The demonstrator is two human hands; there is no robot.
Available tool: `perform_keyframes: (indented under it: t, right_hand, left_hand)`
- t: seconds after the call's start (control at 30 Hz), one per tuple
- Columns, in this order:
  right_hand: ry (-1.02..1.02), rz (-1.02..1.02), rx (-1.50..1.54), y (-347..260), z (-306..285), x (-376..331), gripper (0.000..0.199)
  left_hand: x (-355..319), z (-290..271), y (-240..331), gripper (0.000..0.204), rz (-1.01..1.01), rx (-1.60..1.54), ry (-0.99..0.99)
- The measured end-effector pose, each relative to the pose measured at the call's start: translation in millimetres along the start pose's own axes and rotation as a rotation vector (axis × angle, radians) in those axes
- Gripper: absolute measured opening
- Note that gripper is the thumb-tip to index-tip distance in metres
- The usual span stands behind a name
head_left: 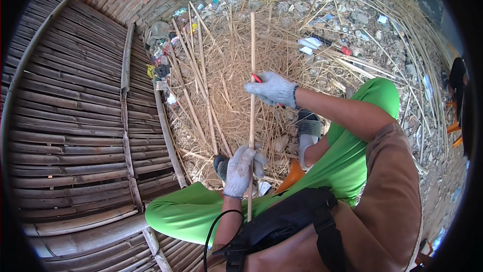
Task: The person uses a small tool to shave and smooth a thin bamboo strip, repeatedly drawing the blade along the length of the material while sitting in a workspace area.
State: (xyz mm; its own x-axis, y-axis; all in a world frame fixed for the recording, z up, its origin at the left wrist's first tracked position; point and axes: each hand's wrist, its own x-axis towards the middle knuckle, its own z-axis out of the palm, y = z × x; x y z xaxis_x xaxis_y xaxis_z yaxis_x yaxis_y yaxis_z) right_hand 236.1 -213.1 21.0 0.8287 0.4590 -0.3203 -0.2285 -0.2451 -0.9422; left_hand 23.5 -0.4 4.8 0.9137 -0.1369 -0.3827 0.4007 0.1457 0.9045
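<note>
Left hand [240, 169], gloved, closed round near part of stick [252, 70]. Stick upright in view, running far toward straw pile [226, 65], near end down by green trousers [186, 211]. Right hand [271, 89], gloved, closed on red-handled knife [257, 78], pressed against stick midway. Bamboo panel [70, 121] left. Loose canes [198, 70] lie on straw, left of stick. Sandalled foot [307, 136] right of stick. Rubble [347, 15] far right.

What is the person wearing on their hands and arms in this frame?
Both the left hand and the right hand wear light grey knitted work gloves, grubby and worn; the right one has a darker cuff edge. The forearms are bare, with no sleeves showing.
</note>
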Motion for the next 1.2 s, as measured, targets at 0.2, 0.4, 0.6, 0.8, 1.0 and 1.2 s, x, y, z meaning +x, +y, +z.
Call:
perform_keyframes:
  t: [0.2, 0.4, 0.6, 0.8, 1.0, 1.2]
  right_hand:
    - [-0.019, -0.044, 0.073, 7.6, 6.7, 10.2, 0.048]
    - [-0.161, -0.050, 0.087, 12.8, 14.7, 1.2, 0.046]
    - [-0.093, 0.016, -0.060, -5.3, 14.2, -12.3, 0.053]
    - [-0.146, -0.014, -0.036, -6.6, 30.5, -16.5, 0.048]
    - [-0.173, 0.030, -0.023, 8.5, 49.6, -19.3, 0.050]
    - [-0.121, 0.075, -0.047, 14.9, 49.6, -16.5, 0.046]
  left_hand:
    - [-1.8, 0.9, -4.0, 0.042, 0.017, -0.197, 0.019]
    - [-3.0, 9.0, -4.8, 0.035, 0.029, -0.242, 0.030]
    - [-1.0, 13.2, -4.1, 0.031, 0.303, 0.693, 0.348]
    - [2.3, 3.9, -2.1, 0.034, 0.260, 0.521, 0.235]
    - [-0.8, 6.9, 7.8, 0.032, 0.019, 0.014, 0.092]
    - [0.2, 23.5, -5.8, 0.038, 0.395, 0.824, 0.432]
